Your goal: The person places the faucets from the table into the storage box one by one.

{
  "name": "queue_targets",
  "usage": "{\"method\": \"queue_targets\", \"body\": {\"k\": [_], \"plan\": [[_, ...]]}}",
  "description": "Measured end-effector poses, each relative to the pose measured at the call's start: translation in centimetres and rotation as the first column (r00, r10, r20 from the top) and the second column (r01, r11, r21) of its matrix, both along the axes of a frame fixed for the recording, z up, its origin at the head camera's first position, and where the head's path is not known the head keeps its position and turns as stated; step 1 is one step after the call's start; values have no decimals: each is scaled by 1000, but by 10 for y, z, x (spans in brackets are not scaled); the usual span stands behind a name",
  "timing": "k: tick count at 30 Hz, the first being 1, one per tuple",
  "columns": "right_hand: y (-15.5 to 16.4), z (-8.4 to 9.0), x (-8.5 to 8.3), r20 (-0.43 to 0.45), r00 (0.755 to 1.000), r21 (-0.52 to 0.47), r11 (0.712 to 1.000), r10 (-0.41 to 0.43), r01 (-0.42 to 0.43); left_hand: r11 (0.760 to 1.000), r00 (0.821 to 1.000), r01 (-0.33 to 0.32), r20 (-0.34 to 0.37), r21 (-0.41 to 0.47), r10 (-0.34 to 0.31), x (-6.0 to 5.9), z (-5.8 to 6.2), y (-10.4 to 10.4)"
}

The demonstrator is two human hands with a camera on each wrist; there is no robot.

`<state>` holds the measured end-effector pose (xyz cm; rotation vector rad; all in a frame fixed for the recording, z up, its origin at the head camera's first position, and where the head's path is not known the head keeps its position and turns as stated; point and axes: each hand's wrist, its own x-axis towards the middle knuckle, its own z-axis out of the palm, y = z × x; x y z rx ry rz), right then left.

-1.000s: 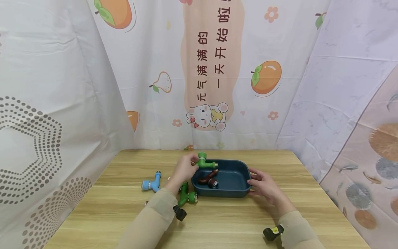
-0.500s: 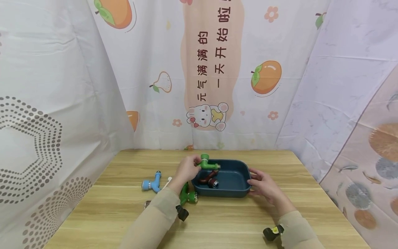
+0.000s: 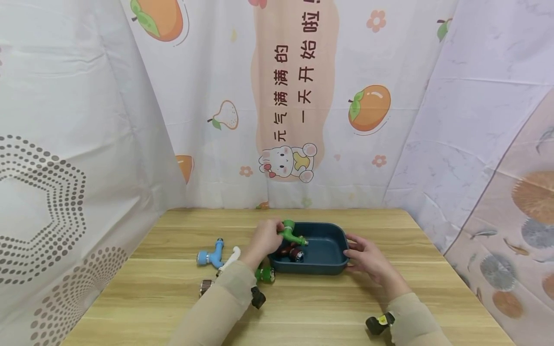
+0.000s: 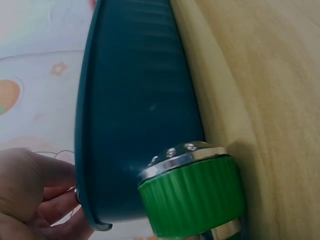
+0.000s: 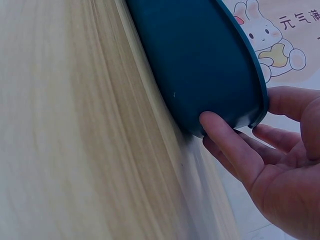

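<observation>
In the head view my left hand [image 3: 267, 236] grips a green faucet [image 3: 291, 231] over the left end of a dark blue plastic basin [image 3: 324, 268]. The faucet's metal spout tip points down to the right, inside the rim. Below it lies a dark brown faucet [image 3: 296, 254], partly covered. My right hand [image 3: 368, 257] holds the basin's right end; in the right wrist view its fingers [image 5: 232, 145] press the outer wall and rim. The left wrist view shows my left hand [image 4: 35, 195] at the rim, but the faucet it holds is mostly hidden behind the wall.
Left of the basin on the wooden table [image 3: 320, 307] lie a blue faucet [image 3: 212, 257], a white faucet [image 3: 231, 257] and a brown-knobbed one [image 3: 205, 287]. A second green faucet [image 3: 265, 274] is close against the basin's front left. A patterned curtain [image 3: 207, 182] hangs behind.
My left hand has moved right and down with the green faucet, whose spout now tilts lower into the basin. The right hand stays on the basin's end.
</observation>
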<state>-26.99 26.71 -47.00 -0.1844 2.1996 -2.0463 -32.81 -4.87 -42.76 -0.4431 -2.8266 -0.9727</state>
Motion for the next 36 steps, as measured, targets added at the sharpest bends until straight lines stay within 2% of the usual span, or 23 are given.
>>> {"method": "queue_targets", "body": {"k": [3, 24, 36], "plan": [[-1, 0, 0, 1, 1000, 1, 1000, 1, -1, 1000, 1000, 0, -2, -17, 0, 0, -1, 1], [-2, -3, 0, 1, 1000, -4, 1000, 5, -5, 1000, 999, 25, -32, 6, -25, 4, -1, -3], [-2, 3, 2, 8, 1000, 5, 1000, 0, 0, 999, 998, 43, -45, -10, -43, 12, 14, -18]]}}
